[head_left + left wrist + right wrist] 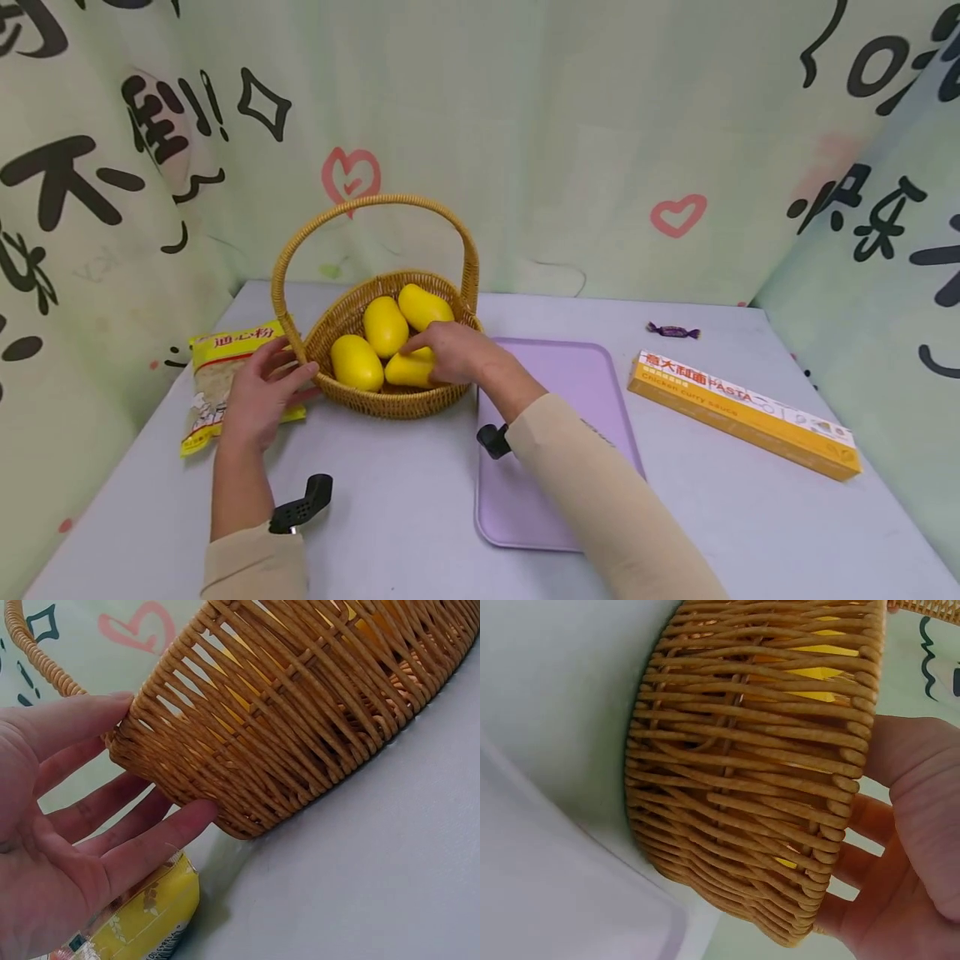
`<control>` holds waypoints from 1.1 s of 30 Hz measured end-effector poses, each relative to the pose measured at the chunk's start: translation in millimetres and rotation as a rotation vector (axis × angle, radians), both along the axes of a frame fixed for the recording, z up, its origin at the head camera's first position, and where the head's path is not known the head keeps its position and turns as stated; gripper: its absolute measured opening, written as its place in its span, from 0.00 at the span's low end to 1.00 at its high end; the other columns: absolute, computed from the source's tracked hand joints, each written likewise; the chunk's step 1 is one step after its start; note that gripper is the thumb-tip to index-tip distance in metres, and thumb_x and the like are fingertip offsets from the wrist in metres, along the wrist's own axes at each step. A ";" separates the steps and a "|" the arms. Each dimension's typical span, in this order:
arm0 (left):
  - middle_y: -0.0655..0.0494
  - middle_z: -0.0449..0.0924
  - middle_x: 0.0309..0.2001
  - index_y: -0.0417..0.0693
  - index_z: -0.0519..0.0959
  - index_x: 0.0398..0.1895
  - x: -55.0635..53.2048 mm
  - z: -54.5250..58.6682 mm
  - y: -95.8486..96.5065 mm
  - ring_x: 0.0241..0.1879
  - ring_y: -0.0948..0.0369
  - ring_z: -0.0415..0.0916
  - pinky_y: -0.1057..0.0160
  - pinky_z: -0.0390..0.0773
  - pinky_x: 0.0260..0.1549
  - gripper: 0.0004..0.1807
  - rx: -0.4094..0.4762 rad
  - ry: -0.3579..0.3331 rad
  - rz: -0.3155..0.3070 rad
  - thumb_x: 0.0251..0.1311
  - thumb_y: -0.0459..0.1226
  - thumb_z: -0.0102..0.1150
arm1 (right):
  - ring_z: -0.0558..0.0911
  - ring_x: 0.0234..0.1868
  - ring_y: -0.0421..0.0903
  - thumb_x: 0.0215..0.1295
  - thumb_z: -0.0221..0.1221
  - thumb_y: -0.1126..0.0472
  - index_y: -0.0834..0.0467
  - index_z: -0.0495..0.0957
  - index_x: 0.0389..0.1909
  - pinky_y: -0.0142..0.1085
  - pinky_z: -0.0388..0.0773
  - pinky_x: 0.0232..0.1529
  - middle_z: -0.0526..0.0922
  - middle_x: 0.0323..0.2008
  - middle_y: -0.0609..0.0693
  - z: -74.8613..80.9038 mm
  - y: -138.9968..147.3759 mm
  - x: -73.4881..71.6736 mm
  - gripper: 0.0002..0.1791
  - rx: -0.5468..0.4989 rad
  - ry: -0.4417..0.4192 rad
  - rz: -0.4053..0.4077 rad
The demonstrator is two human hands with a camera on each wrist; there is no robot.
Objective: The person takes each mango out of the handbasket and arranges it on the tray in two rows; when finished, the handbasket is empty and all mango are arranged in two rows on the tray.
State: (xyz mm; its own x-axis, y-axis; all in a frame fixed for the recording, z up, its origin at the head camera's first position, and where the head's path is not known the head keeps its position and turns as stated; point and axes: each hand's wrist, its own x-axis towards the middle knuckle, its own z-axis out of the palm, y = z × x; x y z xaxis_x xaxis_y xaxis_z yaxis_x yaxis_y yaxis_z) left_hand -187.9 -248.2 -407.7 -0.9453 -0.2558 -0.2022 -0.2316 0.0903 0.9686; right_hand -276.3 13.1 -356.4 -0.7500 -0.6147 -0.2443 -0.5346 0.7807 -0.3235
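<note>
From the head, the left hand [258, 392] is at the left end of a woven basket [390, 406], its fingers and thumb spread apart and touching the side near the foot of the handle [375, 202]. The right hand [461, 354] reaches over the near right rim, its fingers bent over the near-right mango [410, 368] in a partly closed grip. That fruit lies inside the basket with three other mangoes [356, 364], all smooth, yellow and oval. A glossy plastic packet [212, 379] lies left of the basket, partly behind the left hand. To the right are a flat lilac tray [510, 500] with rounded corners, a long orange-and-white pasta box [742, 414] and, farther off, a small twisted-wrapper sweet [673, 332], all on a pale table [390, 508].

From the left wrist, the thumb tip meets the rim and the little finger lies along the outer wall, the fingers fairly straight. The wall is brown strands, with yellow showing through the gaps.

From the right wrist, the fingers pass behind the corded rim, so their hold cannot be told here; the tray's pale edge lies near the basket.
</note>
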 end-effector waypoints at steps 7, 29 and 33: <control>0.44 0.57 0.79 0.62 0.52 0.84 -0.9 0.7 -0.8 0.74 0.46 0.64 0.57 0.83 0.57 0.42 0.032 0.002 -0.006 0.72 0.38 0.62 | 0.74 0.63 0.50 0.67 0.67 0.64 0.41 0.76 0.71 0.43 0.77 0.65 0.74 0.70 0.54 10.2 7.5 2.3 0.32 -0.056 0.003 -0.028; 0.46 0.58 0.79 0.62 0.53 0.84 0.1 -4.0 -0.6 0.71 0.49 0.67 0.61 0.85 0.55 0.42 0.054 0.005 -0.002 0.71 0.38 0.63 | 0.77 0.57 0.56 0.67 0.68 0.54 0.41 0.73 0.73 0.45 0.82 0.51 0.77 0.67 0.52 36.0 71.6 28.2 0.33 -0.412 0.065 -0.249; 0.45 0.58 0.79 0.62 0.53 0.84 2.2 -1.6 -2.1 0.72 0.48 0.66 0.61 0.84 0.55 0.42 0.046 0.005 0.002 0.71 0.38 0.63 | 0.78 0.58 0.58 0.67 0.68 0.53 0.41 0.72 0.73 0.43 0.84 0.45 0.76 0.68 0.54 40.3 86.0 32.7 0.34 -0.423 0.081 -0.319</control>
State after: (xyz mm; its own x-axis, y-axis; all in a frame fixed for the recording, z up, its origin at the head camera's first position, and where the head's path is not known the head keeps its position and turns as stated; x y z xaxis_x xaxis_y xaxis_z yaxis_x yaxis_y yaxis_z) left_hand -185.7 -250.2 -409.4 -0.9460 -0.2479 -0.2087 -0.2266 0.0457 0.9729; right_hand -243.5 99.2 -316.1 -0.9220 -0.3849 0.0421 -0.3281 0.7189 -0.6128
